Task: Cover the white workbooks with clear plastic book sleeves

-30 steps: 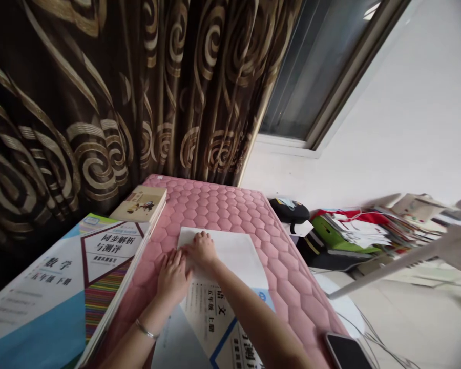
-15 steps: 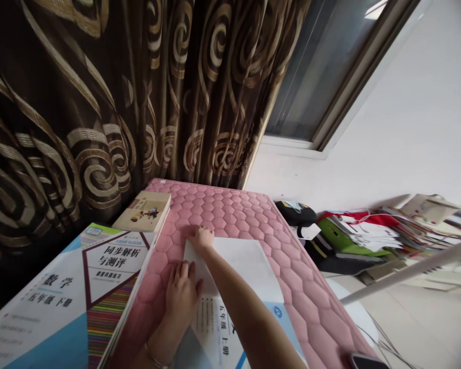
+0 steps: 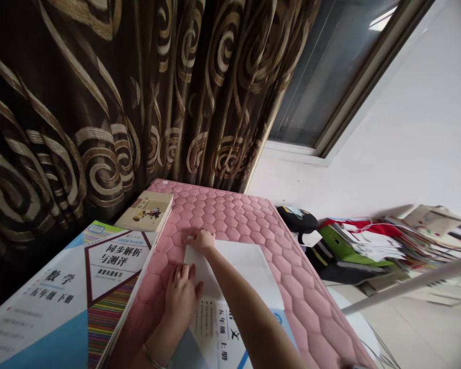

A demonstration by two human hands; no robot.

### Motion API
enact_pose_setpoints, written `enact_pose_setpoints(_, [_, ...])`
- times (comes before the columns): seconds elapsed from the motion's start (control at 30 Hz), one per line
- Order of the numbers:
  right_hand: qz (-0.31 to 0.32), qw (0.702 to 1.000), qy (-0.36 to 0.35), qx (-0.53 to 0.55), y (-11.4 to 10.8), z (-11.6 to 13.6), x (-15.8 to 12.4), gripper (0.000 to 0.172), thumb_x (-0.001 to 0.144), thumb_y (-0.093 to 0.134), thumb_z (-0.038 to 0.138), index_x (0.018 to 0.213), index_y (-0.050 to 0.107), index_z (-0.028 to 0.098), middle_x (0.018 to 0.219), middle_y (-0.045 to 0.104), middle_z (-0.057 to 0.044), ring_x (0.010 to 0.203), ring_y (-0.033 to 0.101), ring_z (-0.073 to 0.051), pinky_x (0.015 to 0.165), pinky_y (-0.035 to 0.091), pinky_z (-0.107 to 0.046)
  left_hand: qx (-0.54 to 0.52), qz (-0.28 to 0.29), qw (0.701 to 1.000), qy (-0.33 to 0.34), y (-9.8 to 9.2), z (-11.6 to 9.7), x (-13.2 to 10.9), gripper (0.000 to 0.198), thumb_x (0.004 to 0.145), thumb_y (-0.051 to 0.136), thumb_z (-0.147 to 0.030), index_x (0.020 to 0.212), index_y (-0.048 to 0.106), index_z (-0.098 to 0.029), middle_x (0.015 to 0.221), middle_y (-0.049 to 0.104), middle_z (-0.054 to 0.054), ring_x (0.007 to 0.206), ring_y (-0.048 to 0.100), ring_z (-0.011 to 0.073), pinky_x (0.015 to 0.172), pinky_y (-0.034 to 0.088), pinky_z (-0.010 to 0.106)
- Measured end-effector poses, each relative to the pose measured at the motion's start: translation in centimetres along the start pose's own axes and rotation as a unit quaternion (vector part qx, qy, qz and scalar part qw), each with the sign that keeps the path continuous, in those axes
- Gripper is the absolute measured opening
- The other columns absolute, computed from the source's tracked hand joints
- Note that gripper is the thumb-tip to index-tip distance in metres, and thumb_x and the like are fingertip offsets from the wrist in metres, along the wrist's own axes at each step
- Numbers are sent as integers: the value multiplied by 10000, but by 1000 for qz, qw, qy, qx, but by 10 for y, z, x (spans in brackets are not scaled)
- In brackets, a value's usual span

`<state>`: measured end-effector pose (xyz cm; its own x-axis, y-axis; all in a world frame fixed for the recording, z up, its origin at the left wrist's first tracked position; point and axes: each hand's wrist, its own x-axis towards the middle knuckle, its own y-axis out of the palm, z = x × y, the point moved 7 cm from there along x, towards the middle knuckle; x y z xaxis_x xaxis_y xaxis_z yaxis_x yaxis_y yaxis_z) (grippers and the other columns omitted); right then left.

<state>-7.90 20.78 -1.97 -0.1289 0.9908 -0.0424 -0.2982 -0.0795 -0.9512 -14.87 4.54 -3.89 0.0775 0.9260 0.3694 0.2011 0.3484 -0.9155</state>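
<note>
A white sheet of paper (image 3: 249,269) lies folded over a blue and white workbook (image 3: 218,338) on a pink quilted pad (image 3: 230,215). My left hand (image 3: 181,297) lies flat with fingers stretched out on the paper's left edge. My right hand (image 3: 203,240) presses with curled fingers on the paper's far left corner. A thin bracelet shows on my left wrist.
A stack of large workbooks (image 3: 72,287) sits at the left with a small beige book (image 3: 146,211) behind it. A dark patterned curtain (image 3: 119,92) hangs behind. To the right lie a black pouch (image 3: 294,219) and a heap of books and papers (image 3: 369,241).
My right hand has slid from the paper's middle left to its far left corner. My left hand has drawn back slightly along the left edge. The view has tilted up a little.
</note>
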Motion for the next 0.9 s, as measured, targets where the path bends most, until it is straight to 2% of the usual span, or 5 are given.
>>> enact_pose_setpoints(0.13, [-23, 999, 26, -2, -1, 3, 10, 433, 888, 535, 602, 990, 732, 230, 1065, 735, -118, 1023, 652, -270, 938, 381, -416, 16, -10, 1000, 6, -1, 0, -3, 424, 925, 488, -336, 1286, 624, -161, 1228, 633, 148, 1127, 571, 282, 1033, 430, 449])
enact_pose_setpoints(0.27, [-54, 998, 19, 3, 2, 7, -12, 418, 912, 540, 523, 1117, 674, 184, 1192, 680, -150, 1142, 590, -268, 941, 379, -382, 12, 1, 1000, 0, -4, 1, -2, 410, 927, 482, -329, 1282, 629, -186, 1245, 621, 141, 1144, 573, 279, 992, 457, 424])
enact_pose_setpoints(0.47, [-13, 998, -28, 50, 13, 4, -49, 501, 723, 737, 570, 1031, 659, 182, 1149, 675, -120, 1097, 589, -265, 898, 398, -364, 21, 13, 1000, -3, -5, 0, 2, 390, 911, 491, -302, 1232, 657, -153, 1250, 613, 158, 1167, 565, 288, 1018, 448, 433])
enact_pose_setpoints(0.63, [-4, 999, -10, 46, 6, 0, -24, 448, 696, 744, 593, 935, 704, 216, 1105, 702, -84, 1048, 618, -249, 871, 409, -343, 19, 13, 1000, -1, 0, 0, 1, 393, 915, 502, -328, 1243, 656, -173, 1239, 629, 143, 1140, 579, 287, 1002, 457, 438])
enact_pose_setpoints(0.9, [-31, 999, 15, 33, -3, 9, 1, 409, 934, 506, 489, 1129, 689, 180, 1161, 683, -148, 1111, 597, -288, 961, 398, -421, 39, -33, 999, 17, -5, 1, -4, 421, 931, 497, -342, 1295, 619, -169, 1230, 641, 133, 1128, 594, 273, 1018, 453, 436])
